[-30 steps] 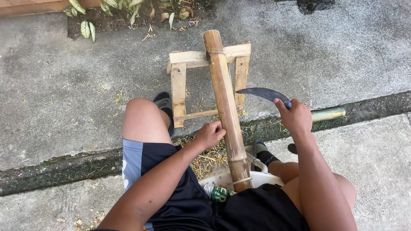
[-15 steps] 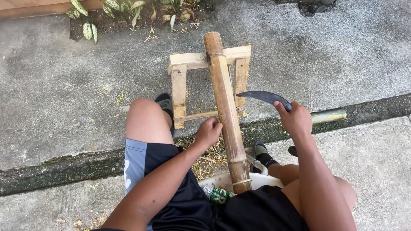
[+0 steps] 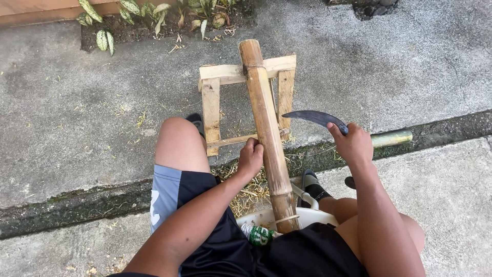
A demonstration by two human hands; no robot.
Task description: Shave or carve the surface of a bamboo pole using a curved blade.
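left hand (image 3: 250, 158) gripped bamboo pole (image 3: 266, 128) on wooden frame (image 3: 212, 102); right hand (image 3: 353, 145), fingers closed, held curved knife (image 3: 315, 118) beside pole.

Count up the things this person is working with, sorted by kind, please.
Bamboo poles: 2, the thick pole and a thin green one
Curved blades: 1
Wooden stands: 1
White tubs: 1
Total: 5

A seated person's left hand (image 3: 251, 158) grips a thick bamboo pole (image 3: 266, 128) that slants up from their lap onto a small wooden frame (image 3: 241, 97) standing on the concrete. Their right hand (image 3: 353, 146) holds a curved dark knife (image 3: 316, 118) just right of the pole, clear of it. Shavings (image 3: 246, 187) lie below.
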